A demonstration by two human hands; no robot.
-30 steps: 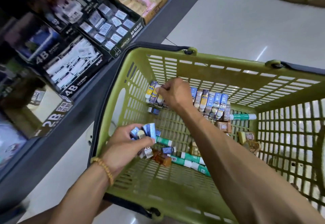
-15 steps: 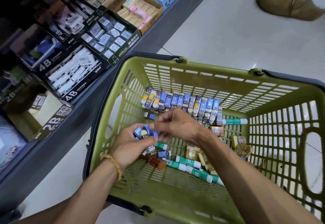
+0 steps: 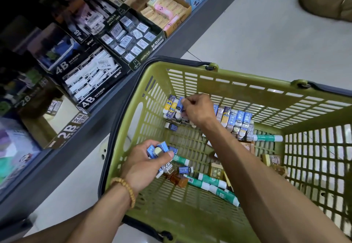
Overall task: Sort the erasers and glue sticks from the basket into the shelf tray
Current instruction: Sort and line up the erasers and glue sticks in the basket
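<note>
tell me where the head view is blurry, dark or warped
Head view: the shelf trays at far left are dim and smeared; the green basket and both hands are sharp; wide-angle bending curves the shelf edge; soft glare streaks the floor.

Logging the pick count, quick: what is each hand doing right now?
Left hand: closed on a bunch of blue erasers.
Right hand: fingers pinched on a blue eraser in the basket's back row.
</note>
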